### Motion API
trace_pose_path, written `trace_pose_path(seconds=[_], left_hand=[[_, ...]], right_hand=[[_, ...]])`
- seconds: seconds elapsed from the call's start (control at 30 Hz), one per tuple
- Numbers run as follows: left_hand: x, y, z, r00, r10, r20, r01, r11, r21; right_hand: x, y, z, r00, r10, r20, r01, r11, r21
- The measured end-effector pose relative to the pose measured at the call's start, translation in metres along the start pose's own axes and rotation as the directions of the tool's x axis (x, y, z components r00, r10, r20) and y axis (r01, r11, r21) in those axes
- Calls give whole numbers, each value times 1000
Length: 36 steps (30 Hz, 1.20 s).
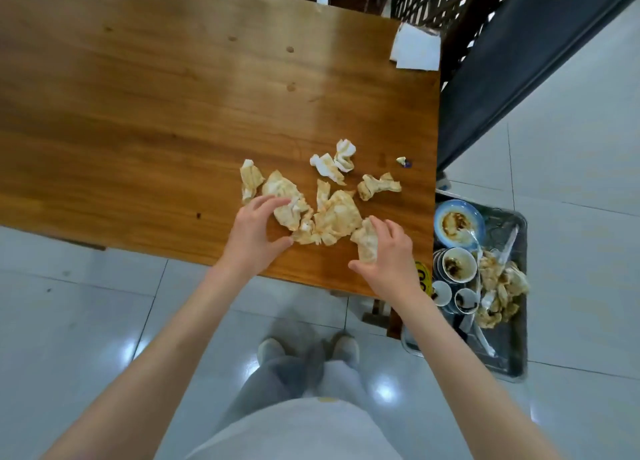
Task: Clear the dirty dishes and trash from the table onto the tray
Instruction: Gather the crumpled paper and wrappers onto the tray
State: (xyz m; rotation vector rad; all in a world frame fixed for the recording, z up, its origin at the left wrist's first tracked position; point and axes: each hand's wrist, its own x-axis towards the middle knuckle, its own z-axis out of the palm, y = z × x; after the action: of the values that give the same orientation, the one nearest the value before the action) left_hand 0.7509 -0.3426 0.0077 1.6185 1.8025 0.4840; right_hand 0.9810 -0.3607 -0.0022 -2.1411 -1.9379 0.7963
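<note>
Several crumpled, stained napkins [332, 214] lie scattered on the wooden table [156, 120] near its right front corner. My left hand [254, 231] curls over the left clump of napkins [284, 200], fingers and thumb around its edge. My right hand [388, 255] grips a crumpled napkin [365, 241] at the right of the pile. A metal tray [509, 355] sits low to the right of the table, holding a blue plate [459, 222], stacked dirty bowls [457, 264], small cups [465, 300], used napkins [498, 290] and plastic cutlery.
A small foil wrapper [403, 162] lies near the table's right edge. A clean white napkin stack [415, 49] sits at the far right corner. A dark partition [519, 65] stands right of the table. My feet show on the tiled floor [86, 304] below.
</note>
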Motion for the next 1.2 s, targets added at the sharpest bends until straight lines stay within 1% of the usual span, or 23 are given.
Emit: trace_pose_path(seconds=[0.13,0.2,0.27,0.33,0.4,0.47,0.5,0.57,0.6,0.63,0.67,0.7,0.77,0.8,0.83,0.9,0.93,0.97,1.07,1.1,1.2], left_hand=[[22,-9,-2,999,25,47,-35,977,208],[35,-11,0,997,51,56,-63,964,258],[48,-12,3,993,75,95,-101,946,308],[60,-12,5,986,61,153,-112,930,351],[67,-11,9,978,39,207,-119,913,390],[72,-11,11,974,35,225,-125,909,397],[75,-12,12,975,38,218,-121,916,382],[80,-15,14,980,54,192,-115,939,323],[81,-15,15,980,72,183,-125,948,293],[82,-16,15,979,94,182,-141,952,272],[84,-16,15,976,116,184,-161,952,260],[86,-17,14,974,135,183,-179,952,248],[89,-17,10,973,173,154,-205,952,228],[92,-16,6,972,192,136,-219,949,227],[94,-16,2,970,212,116,-235,941,244],[101,-18,-5,967,245,64,-253,909,331],[103,-20,-8,973,227,46,-228,897,378],[105,-23,-11,983,178,45,-180,892,415],[109,-37,-18,996,17,91,-59,876,479],[110,-41,-19,995,3,100,-50,881,470],[109,-46,-19,995,37,90,-69,916,395]], right_hand=[[8,-13,20,996,87,31,-84,993,-82],[16,-14,28,990,131,46,-128,989,-74],[22,-12,33,991,130,30,-127,988,-92],[30,-9,33,992,123,16,-121,988,-99],[37,-6,29,991,132,3,-132,990,-53],[45,-7,22,989,140,-36,-140,990,-1],[50,-9,18,986,137,-90,-135,991,28],[61,-18,13,971,92,-219,-77,994,78],[66,-25,12,965,59,-257,-36,995,95],[70,-31,14,964,28,-265,0,994,105],[73,-38,17,972,6,-237,19,995,103],[76,-45,22,985,1,-173,14,996,83],[79,-54,33,999,41,-22,-41,999,-7],[81,-57,38,998,64,26,-62,996,-64],[82,-59,42,995,82,48,-77,991,-110],[85,-63,47,993,113,26,-109,984,-144],[86,-65,49,992,126,5,-124,982,-139],[87,-66,48,991,136,-13,-136,983,-122],[92,-67,40,985,165,-44,-167,985,-34],[92,-67,36,982,175,-71,-176,984,-4],[89,-63,24,958,197,-209,-190,980,53]])
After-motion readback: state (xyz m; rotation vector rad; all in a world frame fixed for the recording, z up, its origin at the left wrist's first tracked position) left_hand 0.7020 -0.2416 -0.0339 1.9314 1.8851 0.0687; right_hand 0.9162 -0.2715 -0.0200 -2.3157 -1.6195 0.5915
